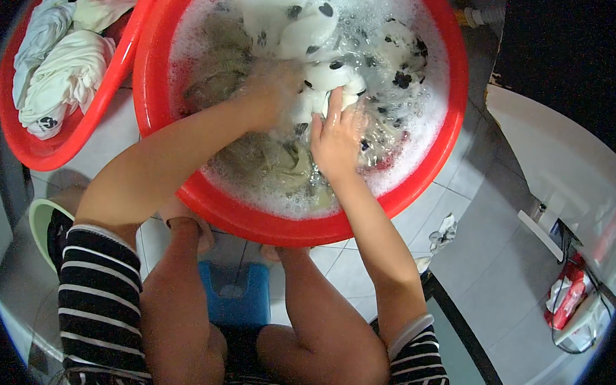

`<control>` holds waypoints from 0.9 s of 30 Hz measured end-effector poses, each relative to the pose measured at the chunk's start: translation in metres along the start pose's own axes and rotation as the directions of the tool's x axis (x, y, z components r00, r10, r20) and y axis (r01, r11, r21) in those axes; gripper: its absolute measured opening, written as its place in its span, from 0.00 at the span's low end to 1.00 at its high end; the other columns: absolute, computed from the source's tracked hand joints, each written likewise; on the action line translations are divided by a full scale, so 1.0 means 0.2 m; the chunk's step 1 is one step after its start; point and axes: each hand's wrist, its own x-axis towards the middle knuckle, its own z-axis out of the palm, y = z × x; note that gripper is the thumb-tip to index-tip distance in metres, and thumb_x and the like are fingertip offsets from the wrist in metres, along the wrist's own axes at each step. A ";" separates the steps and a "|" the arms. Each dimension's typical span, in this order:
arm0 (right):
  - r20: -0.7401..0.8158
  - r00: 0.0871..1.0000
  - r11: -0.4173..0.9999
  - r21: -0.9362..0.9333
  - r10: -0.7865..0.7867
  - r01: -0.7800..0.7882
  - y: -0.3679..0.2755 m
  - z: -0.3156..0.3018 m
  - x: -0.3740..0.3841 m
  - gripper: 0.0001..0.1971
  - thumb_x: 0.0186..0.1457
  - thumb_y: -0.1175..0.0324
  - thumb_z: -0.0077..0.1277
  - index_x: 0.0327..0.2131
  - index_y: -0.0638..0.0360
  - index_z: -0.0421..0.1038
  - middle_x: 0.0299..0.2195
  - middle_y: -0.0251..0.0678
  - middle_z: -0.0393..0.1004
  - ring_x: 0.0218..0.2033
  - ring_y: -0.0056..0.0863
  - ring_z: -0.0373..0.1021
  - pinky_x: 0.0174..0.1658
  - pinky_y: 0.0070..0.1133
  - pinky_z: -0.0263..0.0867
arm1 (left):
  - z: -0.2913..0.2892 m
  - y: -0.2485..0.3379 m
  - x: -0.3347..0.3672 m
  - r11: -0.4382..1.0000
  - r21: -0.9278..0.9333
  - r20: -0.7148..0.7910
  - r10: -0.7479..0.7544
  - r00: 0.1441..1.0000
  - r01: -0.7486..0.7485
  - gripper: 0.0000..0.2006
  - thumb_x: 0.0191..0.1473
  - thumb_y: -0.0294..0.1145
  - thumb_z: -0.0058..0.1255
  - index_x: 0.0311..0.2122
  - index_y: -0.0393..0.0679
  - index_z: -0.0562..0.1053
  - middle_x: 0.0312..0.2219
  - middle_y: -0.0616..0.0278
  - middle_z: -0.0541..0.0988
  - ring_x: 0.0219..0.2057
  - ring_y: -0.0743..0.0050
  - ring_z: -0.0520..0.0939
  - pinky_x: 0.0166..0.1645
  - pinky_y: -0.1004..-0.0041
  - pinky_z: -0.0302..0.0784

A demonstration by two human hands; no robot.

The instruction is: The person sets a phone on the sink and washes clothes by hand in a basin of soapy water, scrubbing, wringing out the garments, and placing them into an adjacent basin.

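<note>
Nearest us, a blue plastic item (223, 307) sits on the tiled floor (327, 279), just short of the near edge of the big red basin (282, 229). Inside, toward the near-left edge, olive cloth (285, 167) lies partly under cloudy water, with suds (428, 132) along the right edge. Our right hand (338, 138) is around the middle, fingers laid against white cloth with black marks (305, 34); we can't tell if they grip it. That cloth runs, wet and bunched, from mid-basin toward the far edge. Our left hand (280, 88) is at the cloth's left side, motion-blurred, grip can't be told. Beyond the basin's left edge, a second red basin (41, 161) holds crumpled white and pale clothes (68, 73).
</note>
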 end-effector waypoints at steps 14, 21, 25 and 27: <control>0.284 0.922 0.901 0.267 0.264 -0.341 0.06 -0.23 0.05 0.18 0.48 0.70 0.48 0.46 0.56 0.67 0.41 0.40 0.70 0.46 0.28 0.65 0.52 0.29 0.57 | 0.23 0.02 0.07 0.606 -0.795 -0.151 -0.226 0.962 0.018 0.25 0.47 0.41 0.55 0.49 0.38 0.67 0.41 0.52 0.74 0.43 0.59 0.75 0.50 0.63 0.68; 0.155 0.976 -0.011 0.988 0.150 -0.155 0.08 -0.85 -0.17 0.14 0.39 0.82 0.54 0.26 0.56 0.59 0.31 0.29 0.64 0.35 0.18 0.63 0.40 0.14 0.59 | -0.05 0.09 -0.07 0.793 -0.601 -0.126 0.030 0.992 -0.100 0.23 0.40 0.32 0.58 0.45 0.40 0.70 0.38 0.53 0.75 0.43 0.59 0.76 0.49 0.65 0.70; 0.226 0.879 0.268 0.894 0.419 -0.358 0.23 -0.82 -0.19 0.19 0.47 0.82 0.52 0.44 0.56 0.64 0.36 0.30 0.67 0.37 0.18 0.65 0.40 0.17 0.64 | -0.26 0.06 -0.29 0.454 -0.875 -0.210 -0.044 0.977 -0.168 0.20 0.38 0.32 0.57 0.41 0.41 0.73 0.38 0.52 0.76 0.42 0.54 0.76 0.47 0.64 0.70; 0.305 0.857 0.462 0.740 0.417 -0.488 0.18 -0.74 -0.17 0.22 0.51 0.78 0.50 0.51 0.55 0.61 0.38 0.29 0.69 0.34 0.18 0.66 0.39 0.15 0.65 | -0.33 0.08 -0.32 0.594 -0.789 -0.248 -0.074 0.966 -0.156 0.21 0.39 0.35 0.56 0.42 0.42 0.72 0.39 0.52 0.75 0.41 0.51 0.75 0.45 0.61 0.71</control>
